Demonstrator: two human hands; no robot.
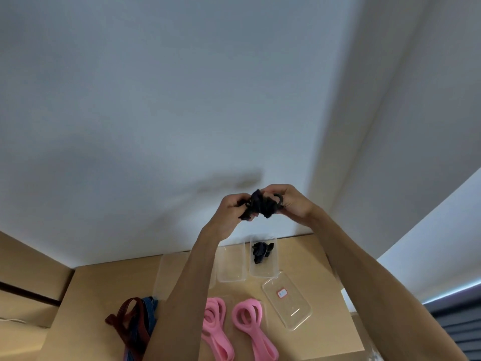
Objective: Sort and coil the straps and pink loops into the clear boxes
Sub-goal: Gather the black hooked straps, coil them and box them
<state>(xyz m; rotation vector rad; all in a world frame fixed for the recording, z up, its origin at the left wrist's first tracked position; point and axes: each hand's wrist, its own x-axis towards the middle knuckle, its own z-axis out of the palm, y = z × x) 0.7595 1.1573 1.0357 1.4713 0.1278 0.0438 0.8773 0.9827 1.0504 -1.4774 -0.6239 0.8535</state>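
Both my hands are raised in front of the white wall, holding a bunched black strap (261, 204) between them. My left hand (231, 207) grips its left side and my right hand (289, 201) grips its right side. Below, on the cardboard surface (104, 282), stand clear boxes: one (270, 269) holds another coiled black strap (261, 252), the one beside it (231, 264) holds nothing, and a third (166, 277) is partly behind my left arm. Two pink loops (250, 324) (216, 327) lie near the front. Dark red and blue straps (135, 324) lie at the left.
A clear lid or box with a small red label (287, 300) lies tilted at the right of the cardboard surface. More cardboard (26, 282) sits lower at the left. The white wall stands just behind the boxes; a dark surface (458, 327) is at the far right.
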